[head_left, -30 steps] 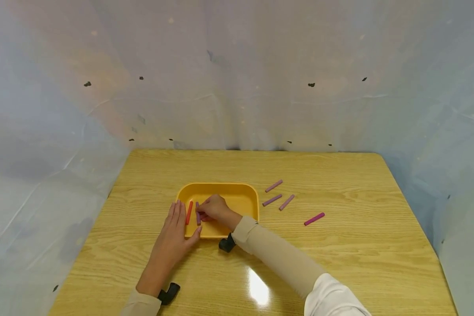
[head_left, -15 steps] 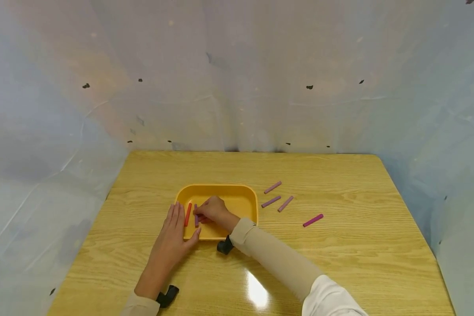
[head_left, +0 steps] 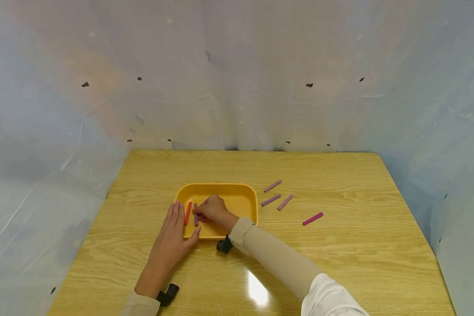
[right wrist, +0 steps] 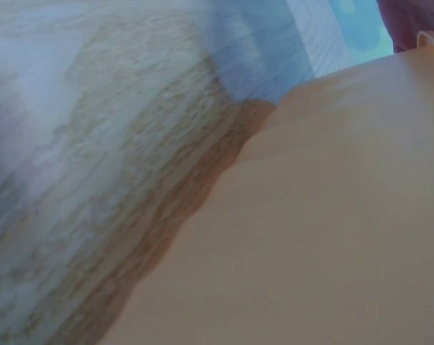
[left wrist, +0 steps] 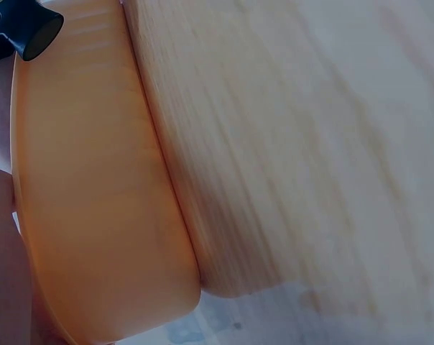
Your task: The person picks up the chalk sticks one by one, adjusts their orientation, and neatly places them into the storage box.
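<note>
1. Pale, mottled sheeting [head_left: 237, 87] with small dark marks hangs behind the worktop [head_left: 371, 254] and down both sides; the worktop has a yellowish wood grain and a bright patch of glare [head_left: 256, 288] near its front.
2. Left of centre lies a shallow yellow tray [head_left: 238, 204] with rounded corners, sitting flat.
3. Inside it, towards the left end, are a red stick [head_left: 188, 213] and, just to its right, a purple stick [head_left: 195, 220], the two roughly side by side and apart.
4. Reaching into the tray, the right hand [head_left: 217, 211] has a narrow grip, thumb and fingers pinching the purple stick about its middle.
5. Fingers extended, the left hand [head_left: 170, 239] rests along the tray's left edge, with its thumb out by the near side; its grip is wide and holds no stick.
6. To the right of the tray, three mauve sticks [head_left: 271, 200] lie near one another, with a magenta stick [head_left: 313, 219] farther right.
7. Both wrists carry black devices [head_left: 224, 245] beside beige cuffs [head_left: 243, 231].
8. Each wrist view shows mainly the tray's outer wall and the wood; the purple stick is hidden from both.
</note>
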